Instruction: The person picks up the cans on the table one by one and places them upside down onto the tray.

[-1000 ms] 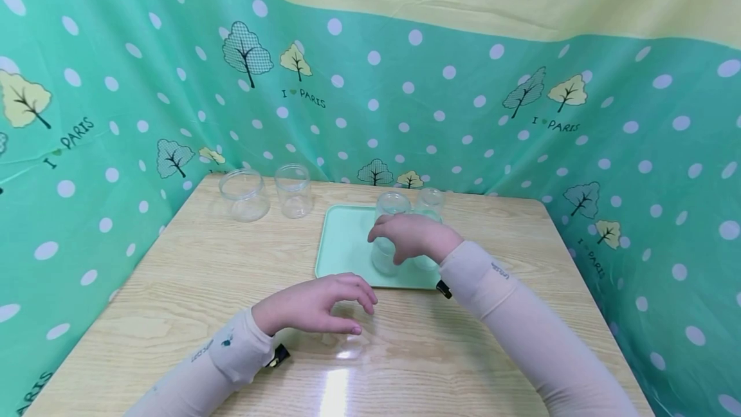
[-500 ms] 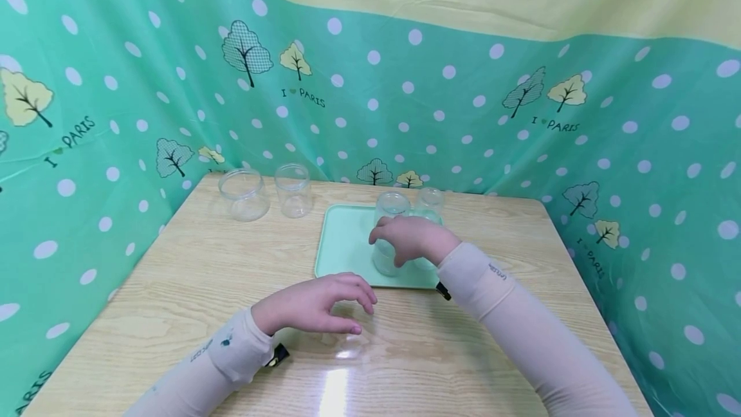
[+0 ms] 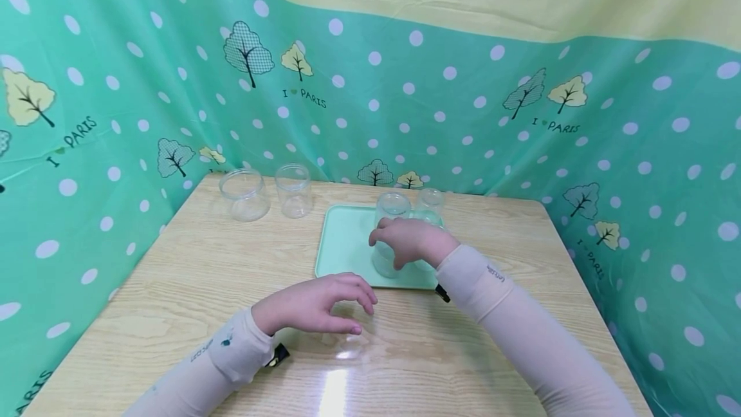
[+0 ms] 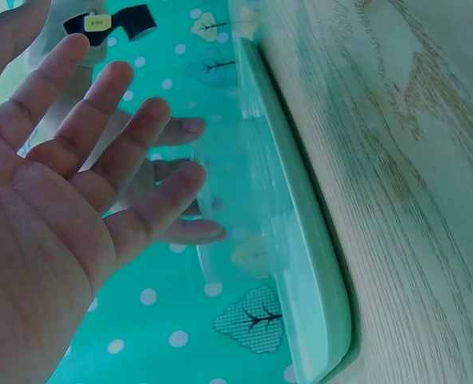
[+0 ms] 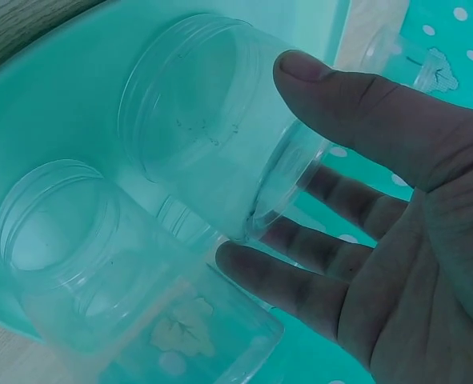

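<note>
On the green tray (image 3: 345,237), a clear jar (image 5: 196,120) stands with its threaded rim toward the tray surface. My right hand (image 3: 411,241) holds it, thumb on one side and fingers round the other, near its upper end in the right wrist view. Close beside it is a second clear jar (image 5: 100,264), partly hidden behind the hand and wrist in the head view. My left hand (image 3: 318,304) is in front of the tray, palm facing inward. Its fingers (image 4: 140,144) are relaxed and hold nothing.
Off the tray, a wide clear jar (image 3: 246,197) and a narrower clear jar (image 3: 294,193) stand at the back left of the wooden table (image 3: 191,275). A green dotted curtain (image 3: 370,108) hangs close behind the table and along both sides.
My right hand has dipped very slightly toward me over the jar. The left hand, the tray and the jars look the same.
</note>
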The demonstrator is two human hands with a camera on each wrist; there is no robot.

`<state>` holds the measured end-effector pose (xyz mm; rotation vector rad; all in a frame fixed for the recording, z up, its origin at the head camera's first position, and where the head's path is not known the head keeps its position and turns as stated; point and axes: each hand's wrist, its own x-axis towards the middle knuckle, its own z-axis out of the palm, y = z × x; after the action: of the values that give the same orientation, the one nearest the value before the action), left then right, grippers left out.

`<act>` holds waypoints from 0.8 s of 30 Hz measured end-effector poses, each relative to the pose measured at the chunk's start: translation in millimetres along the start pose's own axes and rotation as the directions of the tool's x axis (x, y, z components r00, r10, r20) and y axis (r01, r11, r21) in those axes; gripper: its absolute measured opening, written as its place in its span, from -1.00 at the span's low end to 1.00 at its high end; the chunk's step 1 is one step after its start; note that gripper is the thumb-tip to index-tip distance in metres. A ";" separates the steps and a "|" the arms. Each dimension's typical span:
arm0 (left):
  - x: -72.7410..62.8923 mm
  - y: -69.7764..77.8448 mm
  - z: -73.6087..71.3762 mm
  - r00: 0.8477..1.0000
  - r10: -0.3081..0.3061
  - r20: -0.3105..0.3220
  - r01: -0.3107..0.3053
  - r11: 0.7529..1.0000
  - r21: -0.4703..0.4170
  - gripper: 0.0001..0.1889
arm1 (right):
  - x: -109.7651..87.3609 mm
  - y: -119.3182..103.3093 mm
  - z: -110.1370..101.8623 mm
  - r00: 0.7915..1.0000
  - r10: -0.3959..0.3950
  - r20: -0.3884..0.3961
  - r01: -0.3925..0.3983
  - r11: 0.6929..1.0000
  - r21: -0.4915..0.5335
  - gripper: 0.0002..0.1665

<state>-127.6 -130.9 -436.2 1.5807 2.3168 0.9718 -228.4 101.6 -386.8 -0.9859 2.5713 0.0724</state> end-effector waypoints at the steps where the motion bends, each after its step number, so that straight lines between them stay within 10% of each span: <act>1: 0.0 0.2 0.1 1.000 -0.004 0.000 0.004 1.000 -0.002 -0.74 | -0.1 -0.2 0.2 1.000 0.002 0.001 -0.002 1.000 0.001 -0.19; 24: -0.8 0.9 -1.6 1.000 0.001 -0.005 -0.001 1.000 0.016 -0.72 | -0.3 -3.1 3.3 0.997 0.065 0.036 -0.067 0.996 0.057 -0.10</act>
<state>-127.3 -132.0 -434.6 1.5873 2.3327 0.9612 -225.0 100.1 -389.4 -0.8712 2.5592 0.0315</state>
